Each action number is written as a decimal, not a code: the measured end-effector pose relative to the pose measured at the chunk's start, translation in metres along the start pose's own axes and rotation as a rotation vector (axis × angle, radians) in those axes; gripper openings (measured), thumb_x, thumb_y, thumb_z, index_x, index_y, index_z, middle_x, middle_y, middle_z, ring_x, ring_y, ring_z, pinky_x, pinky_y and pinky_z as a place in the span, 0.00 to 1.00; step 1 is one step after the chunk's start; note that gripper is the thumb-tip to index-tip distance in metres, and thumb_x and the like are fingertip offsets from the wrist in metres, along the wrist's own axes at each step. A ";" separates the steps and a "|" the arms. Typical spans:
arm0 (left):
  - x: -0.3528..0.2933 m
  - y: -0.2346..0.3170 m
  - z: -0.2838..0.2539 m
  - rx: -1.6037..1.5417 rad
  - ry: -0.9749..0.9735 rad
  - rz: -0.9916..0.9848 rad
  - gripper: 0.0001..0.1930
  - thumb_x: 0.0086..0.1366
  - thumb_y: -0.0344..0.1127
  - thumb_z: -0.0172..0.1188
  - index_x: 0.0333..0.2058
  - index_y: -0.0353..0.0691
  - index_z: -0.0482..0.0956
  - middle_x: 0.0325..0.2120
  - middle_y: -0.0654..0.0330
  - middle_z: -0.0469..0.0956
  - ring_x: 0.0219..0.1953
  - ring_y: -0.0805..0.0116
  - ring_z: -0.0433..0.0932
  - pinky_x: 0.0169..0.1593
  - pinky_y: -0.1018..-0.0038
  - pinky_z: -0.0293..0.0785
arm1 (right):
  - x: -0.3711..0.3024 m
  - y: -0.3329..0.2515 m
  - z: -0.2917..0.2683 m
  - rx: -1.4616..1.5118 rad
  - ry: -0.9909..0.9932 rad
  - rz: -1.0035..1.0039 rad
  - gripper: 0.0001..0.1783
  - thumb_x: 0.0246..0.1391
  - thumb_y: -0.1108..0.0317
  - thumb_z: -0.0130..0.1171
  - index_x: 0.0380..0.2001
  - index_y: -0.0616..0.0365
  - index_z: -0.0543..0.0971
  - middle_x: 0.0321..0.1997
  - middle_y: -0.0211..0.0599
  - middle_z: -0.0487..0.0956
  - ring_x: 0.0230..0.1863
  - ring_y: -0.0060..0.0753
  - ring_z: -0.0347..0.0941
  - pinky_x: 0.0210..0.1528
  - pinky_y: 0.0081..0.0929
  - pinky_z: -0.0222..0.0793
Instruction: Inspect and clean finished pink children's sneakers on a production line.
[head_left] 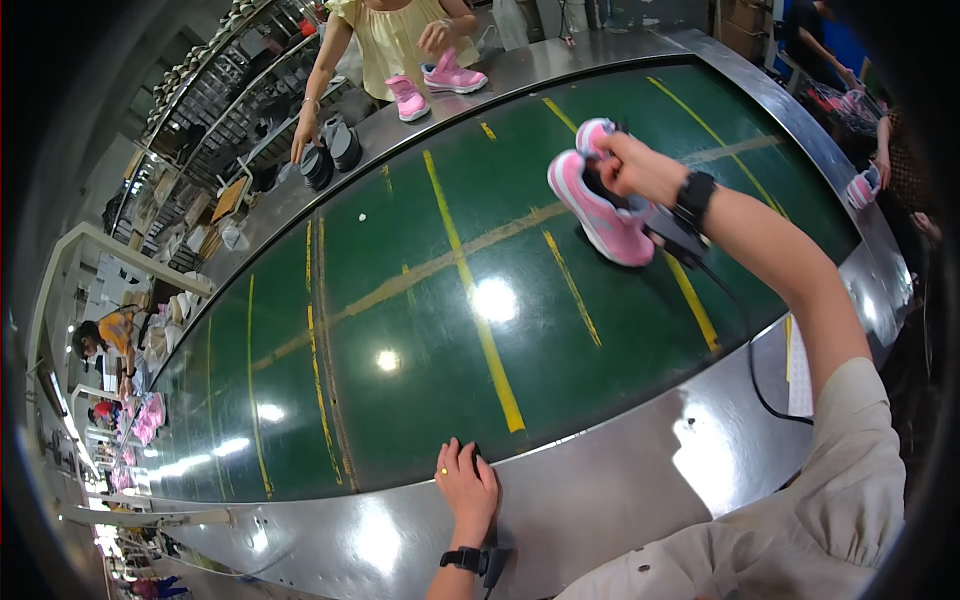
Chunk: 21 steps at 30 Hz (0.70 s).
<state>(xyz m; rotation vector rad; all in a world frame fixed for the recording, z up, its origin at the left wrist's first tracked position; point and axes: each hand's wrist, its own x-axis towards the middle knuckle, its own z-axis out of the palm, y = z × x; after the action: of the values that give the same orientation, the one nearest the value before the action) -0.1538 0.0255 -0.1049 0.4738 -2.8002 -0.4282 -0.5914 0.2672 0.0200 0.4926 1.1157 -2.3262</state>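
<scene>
Right hand point(640, 170) is out over the green conveyor belt point(400, 330), arm at full stretch. Its grip is closed on a pair of pink sneakers point(600, 205), fingers tucked into the collars, both shoes pinched together. The nearer shoe's sole looks to be touching the belt or just above it; can't tell which from this angle. A black wrist strap w/ a cable runs back along the forearm.

Left hand point(465, 485) lies flat on the steel worktop point(620, 490), right at the belt's near edge. Fingers loosely spread, nothing in its grip, ring on one finger, black band on the wrist.

Across the belt, a person in a yellow top has two more pink shoes point(430, 85) on the far steel rim, one hand on a stack of dark soles point(325, 155). Another pink shoe point(862, 187) shows at the right edge by a co-worker's arm.

Progress, as a judgement: the pair is in hand and at belt level, approx mid-belt on the right side, so the carry looks done. Not yet let go, grip not opened. Rest of the belt near the person carries no shoes, so this pair reads as the only one in play on this side.
</scene>
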 end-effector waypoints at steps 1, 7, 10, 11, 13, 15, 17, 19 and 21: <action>-0.001 0.003 -0.001 0.005 -0.007 -0.006 0.15 0.57 0.32 0.51 0.43 0.36 0.72 0.50 0.47 0.66 0.56 0.48 0.61 0.56 0.56 0.55 | 0.024 -0.007 0.012 0.072 -0.040 -0.039 0.08 0.47 0.71 0.57 0.24 0.56 0.66 0.23 0.29 0.66 0.16 0.16 0.57 0.13 0.11 0.54; 0.002 0.016 0.005 0.013 -0.012 0.017 0.15 0.56 0.33 0.52 0.42 0.35 0.72 0.50 0.47 0.67 0.56 0.49 0.62 0.55 0.58 0.58 | 0.105 -0.027 0.055 -0.060 0.002 -0.271 0.10 0.51 0.73 0.37 0.37 0.62 0.63 0.36 0.50 0.74 0.12 0.22 0.52 0.09 0.20 0.46; -0.001 0.020 0.004 0.019 0.007 0.016 0.14 0.57 0.32 0.51 0.42 0.35 0.72 0.50 0.48 0.67 0.56 0.50 0.63 0.55 0.59 0.58 | 0.068 0.002 0.063 0.054 -0.254 -0.020 0.07 0.51 0.77 0.41 0.33 0.59 0.68 0.34 0.43 0.74 0.09 0.17 0.50 0.09 0.15 0.46; -0.001 0.024 0.003 0.020 0.023 0.018 0.14 0.57 0.32 0.51 0.42 0.35 0.72 0.50 0.48 0.67 0.56 0.50 0.63 0.55 0.59 0.58 | 0.038 0.010 0.060 0.079 -0.244 0.066 0.03 0.51 0.76 0.45 0.31 0.59 0.68 0.32 0.38 0.73 0.10 0.14 0.50 0.09 0.13 0.47; -0.003 0.027 0.002 0.000 0.053 -0.005 0.14 0.57 0.32 0.52 0.42 0.35 0.72 0.50 0.47 0.67 0.55 0.49 0.63 0.55 0.59 0.59 | -0.030 0.026 0.054 0.041 -0.237 0.192 0.04 0.52 0.72 0.52 0.28 0.59 0.68 0.26 0.30 0.70 0.10 0.10 0.49 0.09 0.10 0.47; -0.004 0.024 0.002 -0.006 0.095 0.003 0.13 0.56 0.32 0.52 0.41 0.35 0.72 0.50 0.45 0.67 0.54 0.48 0.64 0.55 0.58 0.60 | -0.088 0.044 0.041 -0.027 -0.309 0.322 0.08 0.53 0.69 0.55 0.25 0.58 0.68 0.20 0.24 0.66 0.09 0.08 0.49 0.09 0.09 0.47; -0.003 0.021 0.010 -0.051 0.150 0.038 0.13 0.54 0.33 0.53 0.38 0.34 0.73 0.49 0.43 0.68 0.52 0.47 0.66 0.53 0.57 0.63 | -0.156 0.044 0.011 -0.053 -0.371 0.494 0.11 0.54 0.67 0.56 0.22 0.55 0.66 0.14 0.19 0.63 0.09 0.08 0.47 0.08 0.09 0.45; 0.003 0.017 0.018 -0.057 0.194 0.035 0.14 0.52 0.33 0.54 0.36 0.32 0.74 0.46 0.42 0.69 0.50 0.47 0.67 0.51 0.56 0.65 | -0.206 0.060 -0.015 -0.088 -0.324 0.540 0.07 0.56 0.63 0.52 0.30 0.53 0.72 0.15 0.21 0.65 0.09 0.10 0.50 0.08 0.10 0.46; 0.002 0.016 0.020 -0.039 0.229 0.021 0.15 0.51 0.34 0.54 0.36 0.31 0.74 0.46 0.42 0.69 0.50 0.47 0.68 0.51 0.57 0.65 | -0.248 0.075 -0.048 -0.137 -0.292 0.604 0.09 0.56 0.58 0.51 0.28 0.48 0.75 0.15 0.22 0.67 0.10 0.13 0.52 0.11 0.13 0.49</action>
<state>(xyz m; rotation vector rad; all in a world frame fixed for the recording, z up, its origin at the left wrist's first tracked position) -0.1657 0.0439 -0.1177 0.4534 -2.5701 -0.3963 -0.3436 0.3365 0.0747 0.3598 0.8339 -1.7162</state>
